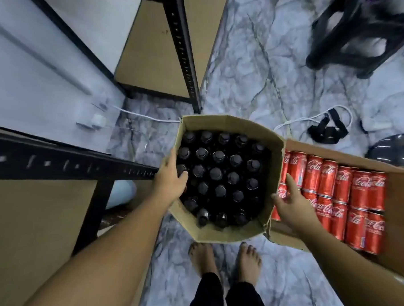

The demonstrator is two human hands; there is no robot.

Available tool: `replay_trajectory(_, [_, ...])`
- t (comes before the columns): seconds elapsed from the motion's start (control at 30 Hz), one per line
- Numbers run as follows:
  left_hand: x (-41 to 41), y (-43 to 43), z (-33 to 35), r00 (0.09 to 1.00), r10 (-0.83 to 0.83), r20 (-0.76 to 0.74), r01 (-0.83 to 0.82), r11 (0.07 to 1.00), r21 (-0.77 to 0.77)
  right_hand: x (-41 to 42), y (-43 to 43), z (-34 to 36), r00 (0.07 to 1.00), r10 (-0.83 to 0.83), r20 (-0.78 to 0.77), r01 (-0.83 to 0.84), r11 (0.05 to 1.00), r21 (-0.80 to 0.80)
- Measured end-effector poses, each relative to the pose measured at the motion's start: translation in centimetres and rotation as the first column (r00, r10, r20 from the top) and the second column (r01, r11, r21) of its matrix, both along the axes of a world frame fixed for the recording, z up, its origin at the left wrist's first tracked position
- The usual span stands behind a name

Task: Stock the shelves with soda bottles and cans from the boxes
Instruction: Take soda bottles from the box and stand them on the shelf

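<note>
An open cardboard box (273,165) on the floor holds several dark soda bottles (218,174) with black caps. My left hand (172,177) is at the box's left wall, fingers over the rim, thumb by a bottle cap. My right hand (291,203) hovers with fingers spread just outside the box's right wall. Beneath it, a second cardboard box (397,207) holds several red cola cans (354,198) lying on their sides. A black metal shelf unit (68,165) with brown boards stands to the left.
My bare feet (224,260) stand on the marble floor just before the bottle box. A black plastic stool (363,37) stands at the back right. A white cable (313,118), a black strap (327,130) and a dark round object (395,149) lie behind the can box.
</note>
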State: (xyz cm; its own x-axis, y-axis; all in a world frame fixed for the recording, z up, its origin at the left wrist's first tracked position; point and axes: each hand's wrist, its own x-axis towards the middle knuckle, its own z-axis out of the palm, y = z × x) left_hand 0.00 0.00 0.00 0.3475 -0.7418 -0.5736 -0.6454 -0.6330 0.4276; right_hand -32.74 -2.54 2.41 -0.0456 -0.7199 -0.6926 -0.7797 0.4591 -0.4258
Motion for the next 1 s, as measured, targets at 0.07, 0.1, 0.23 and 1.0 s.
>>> replay_trajectory(0.07, [0.0,-0.3,-2.2,0.992,0.117,-0.044,-0.117,0.993,-0.003,0.1,-0.4,-2.9,1.0,0.017,-0.01,-0.017,1.0,0.013])
replay_trajectory(0.1, [0.0,-0.3,-3.2,0.987,0.155,-0.051,-0.155,0.988,0.003,0.2,-0.5,-4.2,1.0,0.004,0.01,-0.005,1.0,0.031])
replay_trajectory(0.23, [0.0,-0.1,-6.3,0.952,0.303,-0.052,-0.305,0.952,-0.041,0.7,-0.2,-7.6,0.999,-0.026,0.042,0.025,0.999,0.03])
replay_trajectory(1.0, [-1.3,-1.3,-7.7,0.929,0.141,0.343,-0.111,0.988,-0.105,-0.1,1.4,-8.7,0.995,0.095,-0.013,-0.096,0.986,-0.137])
